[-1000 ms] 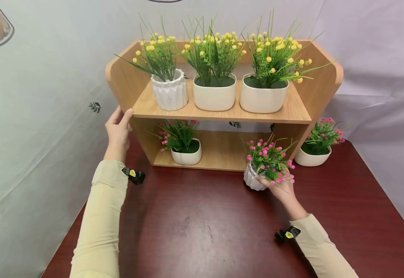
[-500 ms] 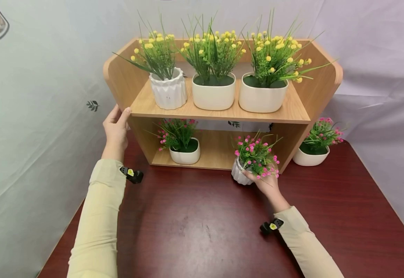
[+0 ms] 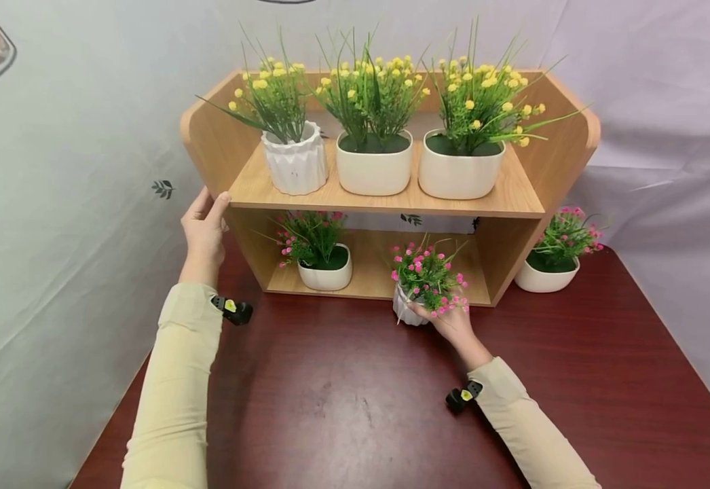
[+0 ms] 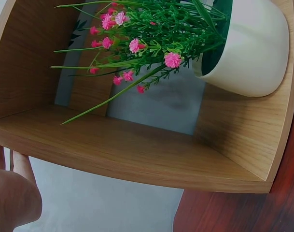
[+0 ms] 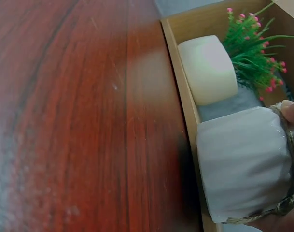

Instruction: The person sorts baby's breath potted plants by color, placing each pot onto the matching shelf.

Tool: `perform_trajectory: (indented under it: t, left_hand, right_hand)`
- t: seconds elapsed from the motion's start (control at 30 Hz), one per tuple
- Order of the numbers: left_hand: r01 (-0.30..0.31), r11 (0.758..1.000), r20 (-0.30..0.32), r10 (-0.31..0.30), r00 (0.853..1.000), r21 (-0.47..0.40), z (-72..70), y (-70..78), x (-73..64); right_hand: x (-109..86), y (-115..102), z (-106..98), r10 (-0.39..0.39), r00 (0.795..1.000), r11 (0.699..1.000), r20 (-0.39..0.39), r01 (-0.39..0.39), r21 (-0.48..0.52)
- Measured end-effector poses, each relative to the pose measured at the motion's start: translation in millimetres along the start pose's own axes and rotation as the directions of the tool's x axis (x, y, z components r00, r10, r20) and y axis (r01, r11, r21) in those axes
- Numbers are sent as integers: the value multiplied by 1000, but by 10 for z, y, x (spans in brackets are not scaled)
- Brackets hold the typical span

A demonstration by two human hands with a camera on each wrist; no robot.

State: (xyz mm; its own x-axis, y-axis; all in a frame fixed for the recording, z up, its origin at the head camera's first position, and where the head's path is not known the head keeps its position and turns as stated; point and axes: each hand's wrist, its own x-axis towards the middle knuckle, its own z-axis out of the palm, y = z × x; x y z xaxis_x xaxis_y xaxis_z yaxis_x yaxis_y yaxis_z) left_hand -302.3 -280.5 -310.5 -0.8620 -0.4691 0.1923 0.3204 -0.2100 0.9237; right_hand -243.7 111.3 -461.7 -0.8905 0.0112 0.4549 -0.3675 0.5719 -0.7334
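Note:
My right hand (image 3: 453,324) grips a white ribbed flowerpot (image 3: 406,305) with pink artificial flowers (image 3: 422,268), in front of the wooden shelf's lower level. In the right wrist view the pot shows twine around its rim, its base overlapping the lower board's front edge (image 5: 188,111); the fingers are mostly cut off. My left hand (image 3: 203,234) holds the left side of the wooden shelf (image 3: 385,205), thumb at the front edge, other fingers on the outer side and partly hidden. On the lower level at left stands a smooth white pot (image 3: 326,277) of pink flowers.
A white ribbed pot (image 3: 296,166) and two smooth oval pots, one in the middle (image 3: 373,173) and the other at right (image 3: 460,176), stand on the upper level, all with yellow flowers. Another pink-flowered pot (image 3: 546,277) stands on the dark red table (image 3: 343,394), right of the shelf.
My right hand has carried the ribbed pot leftward, from the shelf's right end to before the lower opening. The left hand keeps its place on the shelf's side.

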Motion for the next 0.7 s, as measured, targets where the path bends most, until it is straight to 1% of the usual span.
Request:
perform_trajectory:
  t: [0.03, 0.07, 0.1, 0.17, 0.2, 0.27, 0.33, 0.43, 0.5, 0.53, 0.57, 0.7]
  left_hand:
    - [0, 1000, -1, 0, 1000, 6, 2, 1, -1]
    - [4, 1000, -1, -4, 1000, 15, 2, 2, -2]
    - [3, 1000, -2, -3, 1000, 24, 5, 3, -2]
    - [6, 1000, -3, -6, 1000, 30, 5, 4, -1]
    - [8, 1000, -3, -8, 1000, 30, 2, 2, 0]
    - [9, 1000, -1, -9, 1000, 25, 4, 0, 4]
    - [5, 1000, 2, -5, 1000, 15, 8, -3, 9]
    - [-1, 1000, 0, 1, 1000, -1, 14, -11, 15]
    - [-5, 1000, 0, 5, 1000, -7, 17, -17, 16]
    - [-7, 1000, -1, 7, 1000, -7, 18, -18, 15]
    - [-8, 1000, -3, 8, 1000, -12, 16, -20, 15]
    - [-11, 1000, -8, 11, 1000, -12, 6, -22, 8]
  right_hand:
    - [5, 7, 7, -41, 999, 999, -2, 41, -35]
    - [7, 12, 13, -64, 998, 996, -4, 64, -63]
    - [7, 18, 15, -72, 997, 993, -3, 71, -90]
    - [21, 6, 15, -74, 997, 992, 14, 75, -106]
    - [27, -3, 13, -59, 998, 994, 22, 61, -89]
    - [40, -21, 13, -6, 999, 999, 39, 8, -50]
    - [56, -36, 15, 11, 998, 999, 65, -9, -36]
    - [65, -49, 28, 60, 994, 998, 89, -57, -29]
    - [71, -53, 41, 87, 992, 996, 93, -86, -22]
    - [79, -57, 50, 101, 991, 995, 92, -102, 3]
    - [88, -58, 63, 109, 990, 993, 90, -111, 28]
    - [131, -43, 117, 121, 988, 989, 91, -128, 73]
